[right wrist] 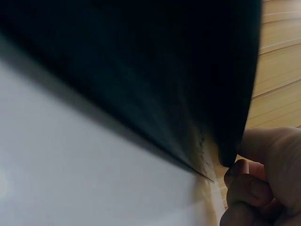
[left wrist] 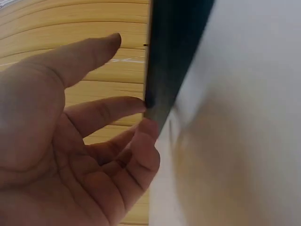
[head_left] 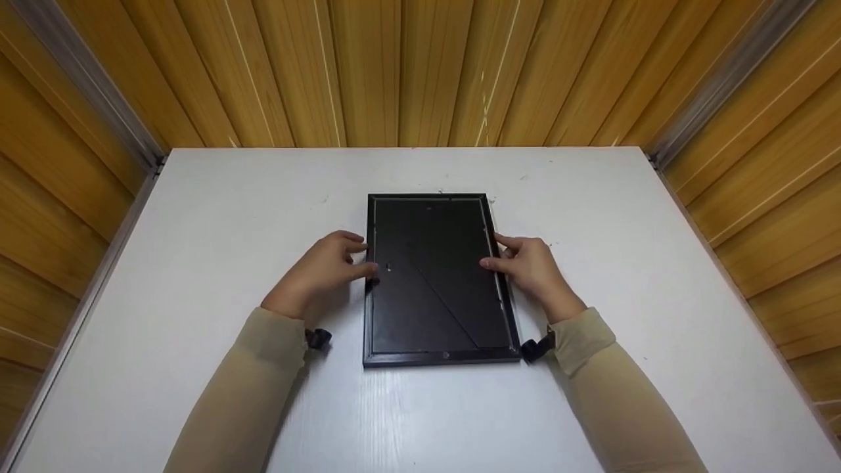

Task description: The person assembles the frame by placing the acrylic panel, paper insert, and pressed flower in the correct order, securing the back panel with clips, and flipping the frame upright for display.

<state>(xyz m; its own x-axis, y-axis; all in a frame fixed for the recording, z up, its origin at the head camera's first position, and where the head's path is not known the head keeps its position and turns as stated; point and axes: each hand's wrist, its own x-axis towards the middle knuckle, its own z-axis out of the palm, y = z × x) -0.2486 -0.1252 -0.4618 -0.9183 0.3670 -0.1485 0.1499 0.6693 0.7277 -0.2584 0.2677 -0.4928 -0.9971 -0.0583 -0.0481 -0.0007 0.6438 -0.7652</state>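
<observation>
Picture frame [head_left: 433, 289], back upward, is lying on or just above the white table [head_left: 230, 190]; we are pinching its right edge with our right hand [head_left: 533, 269] and touching the left with our loosely spread left hand [head_left: 322, 269], presumably steadying it. Only the left-wrist view is showing our left thumb [left wrist: 89, 54] standing clear.

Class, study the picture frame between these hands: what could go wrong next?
1. The thumb of the left hand appears clear of the picture frame in the left wrist view, so that side might slip if lifted.
2. Its back faces up, so the front may scuff if dragged across the white table.
3. Tipping might swing out the easel leg on its back.
</observation>
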